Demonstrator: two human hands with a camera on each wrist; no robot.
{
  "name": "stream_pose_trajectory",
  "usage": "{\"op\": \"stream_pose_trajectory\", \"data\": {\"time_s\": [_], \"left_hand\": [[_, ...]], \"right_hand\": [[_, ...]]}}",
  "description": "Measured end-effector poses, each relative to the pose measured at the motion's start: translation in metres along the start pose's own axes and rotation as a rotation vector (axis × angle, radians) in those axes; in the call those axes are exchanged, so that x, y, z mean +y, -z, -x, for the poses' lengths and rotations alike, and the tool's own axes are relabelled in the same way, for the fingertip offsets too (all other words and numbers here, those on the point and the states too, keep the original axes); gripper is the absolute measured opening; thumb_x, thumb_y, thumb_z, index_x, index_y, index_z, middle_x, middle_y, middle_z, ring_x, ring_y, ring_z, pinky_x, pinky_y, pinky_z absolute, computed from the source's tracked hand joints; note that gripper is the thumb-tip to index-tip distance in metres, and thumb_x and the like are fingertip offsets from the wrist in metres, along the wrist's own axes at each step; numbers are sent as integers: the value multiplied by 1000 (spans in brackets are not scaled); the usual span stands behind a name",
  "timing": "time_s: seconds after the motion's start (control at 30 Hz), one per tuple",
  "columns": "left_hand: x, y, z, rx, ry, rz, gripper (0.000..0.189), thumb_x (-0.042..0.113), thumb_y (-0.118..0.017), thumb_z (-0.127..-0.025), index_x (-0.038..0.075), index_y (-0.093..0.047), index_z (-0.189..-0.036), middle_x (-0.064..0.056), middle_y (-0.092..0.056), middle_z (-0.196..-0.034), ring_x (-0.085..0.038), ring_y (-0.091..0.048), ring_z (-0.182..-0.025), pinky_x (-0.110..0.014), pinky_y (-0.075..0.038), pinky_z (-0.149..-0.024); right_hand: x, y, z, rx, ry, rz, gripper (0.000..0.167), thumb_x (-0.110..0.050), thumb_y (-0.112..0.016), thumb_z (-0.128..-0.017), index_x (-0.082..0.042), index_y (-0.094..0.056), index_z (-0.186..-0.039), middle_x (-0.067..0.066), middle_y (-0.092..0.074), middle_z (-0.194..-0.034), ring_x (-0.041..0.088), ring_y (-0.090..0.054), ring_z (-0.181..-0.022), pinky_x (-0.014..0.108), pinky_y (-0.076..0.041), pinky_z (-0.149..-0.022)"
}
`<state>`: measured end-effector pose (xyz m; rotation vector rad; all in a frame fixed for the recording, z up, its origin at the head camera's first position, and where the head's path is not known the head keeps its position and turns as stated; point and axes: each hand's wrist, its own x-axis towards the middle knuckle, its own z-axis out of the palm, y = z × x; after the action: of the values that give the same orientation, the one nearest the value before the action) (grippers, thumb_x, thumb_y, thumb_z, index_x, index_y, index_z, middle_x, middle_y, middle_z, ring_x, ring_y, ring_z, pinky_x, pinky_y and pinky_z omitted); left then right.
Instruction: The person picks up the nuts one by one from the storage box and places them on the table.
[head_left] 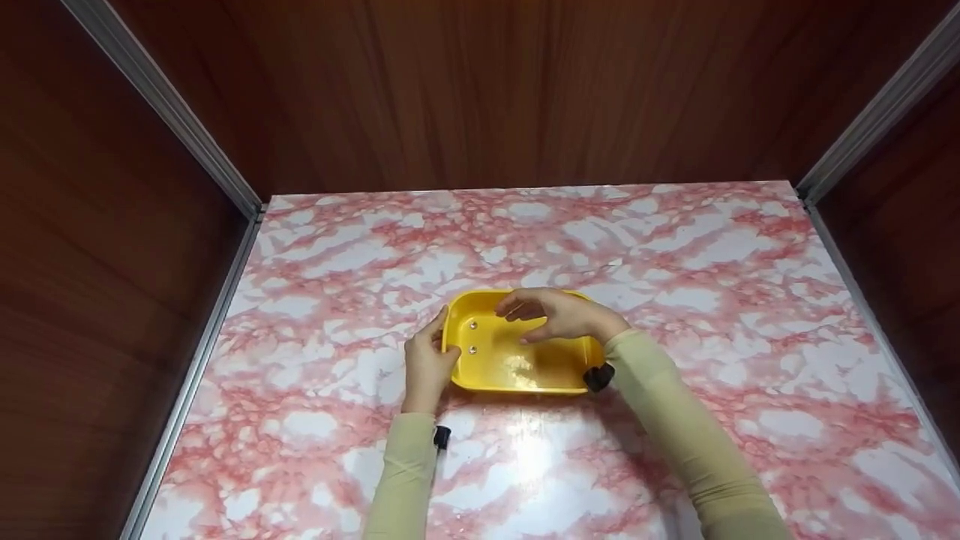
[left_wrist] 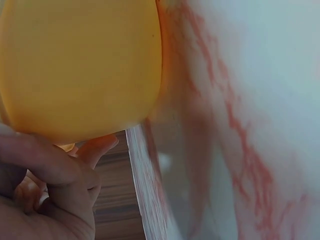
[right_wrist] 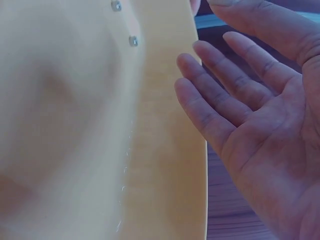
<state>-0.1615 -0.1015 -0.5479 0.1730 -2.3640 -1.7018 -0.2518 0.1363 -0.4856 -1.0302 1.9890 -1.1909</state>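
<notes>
A yellow plastic tray [head_left: 555,367] with rounded corners is held above the table. My left hand [head_left: 431,364] grips its left end, thumb over the rim and fingers outside. In the left wrist view the curled fingers [left_wrist: 50,165] are against the tray's edge [left_wrist: 85,75]. My right hand [head_left: 559,315] hovers over the tray's right half, fingers spread and loosely bent, holding nothing. The right wrist view shows its bare palm [right_wrist: 270,145]. Two small shiny metal pieces, like nuts [right_wrist: 133,41], are at the tray's left end.
Under the tray lies a table [head_left: 337,315] with a red and white marbled top. Dark wooden panels [head_left: 480,97] rise at the back and both sides, with grey metal rails [head_left: 180,97] at the corners. Light glares off the tabletop in front of the tray.
</notes>
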Motion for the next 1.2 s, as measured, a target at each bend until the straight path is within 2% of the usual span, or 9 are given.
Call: {"op": "stream_pose_trajectory", "data": {"time_s": [0.23, 0.5, 0.67, 0.77, 0.93, 1.13, 1.2], "left_hand": [[0, 0, -1, 3, -19, -31, 69, -19, -61, -69, 3, -54, -134, -22, -66, -108, -29, -67, -89, -31, -56, -67], [1, 0, -4, 2, -9, -33, 70, -19, -61, -69, 3, -54, -135, -22, -66, -108, -28, -67, -89, -29, -56, -69], [0, 0, 0, 3, -3, -18, 70, -19, -61, -69, 3, -53, -135, -22, -66, -108, -29, -67, -89, -30, -56, -68], [1, -1, 2, 0, 14, -40, 70, -19, -62, -70, 4, -52, -136, -21, -64, -115, -28, -66, -93, -29, -55, -70], [1, -2, 3, -8, 24, -38, 71, -19, -62, -71, 3, -51, -137, -20, -59, -125, -29, -64, -99, -29, -55, -72], [2, -2, 1, -11, 29, -52, 71, -19, -63, -71, 4, -51, -137, -21, -60, -123, -29, -64, -99, -29, -55, -71], [2, -2, 1, -2, 22, -64, 71, -19, -64, -71, 4, -52, -136, -21, -63, -117, -28, -65, -98, -29, -55, -71]], "right_hand": [[1, 2, -2, -5, -11, -19, 49, -3, -70, -84, -2, -53, -129, 17, -53, -131, 30, -50, -122, 43, -37, -103], [-1, 6, -10, -8, 11, -11, 47, -2, -69, -84, -5, -55, -129, 13, -54, -132, 29, -49, -123, 42, -38, -103], [0, 3, -16, -13, 39, -7, 47, 2, -68, -84, -6, -56, -128, 13, -55, -132, 28, -50, -123, 40, -39, -103], [1, 1, -18, -30, 34, 2, 48, 2, -68, -84, -3, -54, -130, 15, -54, -133, 26, -50, -123, 41, -38, -103], [3, -1, -22, -54, 17, -7, 47, 1, -67, -85, -4, -54, -130, 9, -55, -132, 25, -50, -123, 40, -37, -104], [0, -5, -27, -64, 35, -8, 47, 7, -65, -84, -5, -56, -128, 15, -55, -131, 32, -49, -123, 41, -36, -105], [3, -6, -30, -71, 45, 4, 47, 7, -66, -84, -6, -56, -128, 16, -54, -131, 31, -49, -123, 40, -37, -104]]}}
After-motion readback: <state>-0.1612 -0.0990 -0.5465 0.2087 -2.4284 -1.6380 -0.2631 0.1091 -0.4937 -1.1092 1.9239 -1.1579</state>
